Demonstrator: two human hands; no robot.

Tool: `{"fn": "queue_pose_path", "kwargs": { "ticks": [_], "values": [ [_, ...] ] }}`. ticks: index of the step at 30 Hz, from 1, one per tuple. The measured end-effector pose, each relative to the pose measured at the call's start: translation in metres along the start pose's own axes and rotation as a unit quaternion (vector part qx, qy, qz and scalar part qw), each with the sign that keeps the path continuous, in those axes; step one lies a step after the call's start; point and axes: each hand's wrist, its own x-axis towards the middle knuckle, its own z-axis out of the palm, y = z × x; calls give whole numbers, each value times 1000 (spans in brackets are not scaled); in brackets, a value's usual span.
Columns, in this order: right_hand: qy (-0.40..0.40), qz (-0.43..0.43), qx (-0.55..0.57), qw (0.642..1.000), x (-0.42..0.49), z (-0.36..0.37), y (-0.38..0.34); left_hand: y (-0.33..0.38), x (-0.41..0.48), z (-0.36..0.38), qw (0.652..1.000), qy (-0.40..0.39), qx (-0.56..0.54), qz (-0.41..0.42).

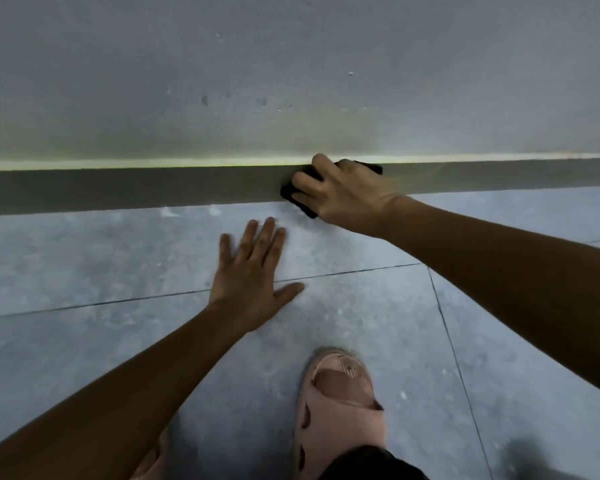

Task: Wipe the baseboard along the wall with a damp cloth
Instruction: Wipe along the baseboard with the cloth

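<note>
Now right hand fingers spread, pressing cloth to baseboard; left hand splayed flat.

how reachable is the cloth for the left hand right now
Probably yes. The left hand rests flat on the floor just below-left of the cloth, nothing between them. The right hand presses on most of the cloth, so mainly its left edge shows free.
</note>
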Motion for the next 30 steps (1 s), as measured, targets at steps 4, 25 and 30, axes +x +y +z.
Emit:
{"fn": "queue_pose_path", "kwargs": {
  "ticks": [4,25,30],
  "values": [
    [-15,28,-20,999,-33,21,9,-1,1,-3,1000,-17,4,4],
    [-89,588,344,727,-92,17,-22,-2,3,6,999,14,30,10],
    [322,670,666,-51,-88,11,-41,-8,7,10,999,33,31,16]
  ]
}}
